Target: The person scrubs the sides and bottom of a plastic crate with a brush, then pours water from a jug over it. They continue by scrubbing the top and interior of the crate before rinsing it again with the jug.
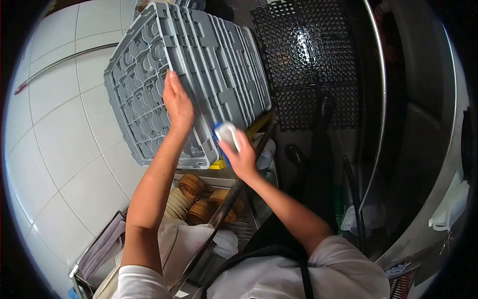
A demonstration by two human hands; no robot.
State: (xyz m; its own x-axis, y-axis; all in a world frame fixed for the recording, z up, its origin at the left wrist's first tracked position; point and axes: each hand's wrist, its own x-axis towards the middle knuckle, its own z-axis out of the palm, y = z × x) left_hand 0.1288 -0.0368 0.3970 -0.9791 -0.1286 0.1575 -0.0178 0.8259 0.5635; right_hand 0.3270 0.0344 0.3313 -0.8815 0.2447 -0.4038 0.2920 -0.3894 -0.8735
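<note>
A stack of grey plastic glass racks (pixel 226 67) leans beside the tiled wall, its compartmented face turned toward the left. My left hand (pixel 179 107) grips the rim of the outermost rack, thumb along the edge and the other fingers mostly hidden. My right hand (pixel 242 157) is closed around a scrubbing brush (pixel 228 134) with a white back and a blue underside. The brush is at the lower side of the racks, blue part facing them, and looks slightly blurred.
Bamboo steamers (pixel 191 187) stand on the metal shelf below my hands. A wet black perforated mat (pixel 311 55) covers the floor ahead. White wall tiles (pixel 55 159) rise at left; a curved metal rail (pixel 382 89) runs along the right.
</note>
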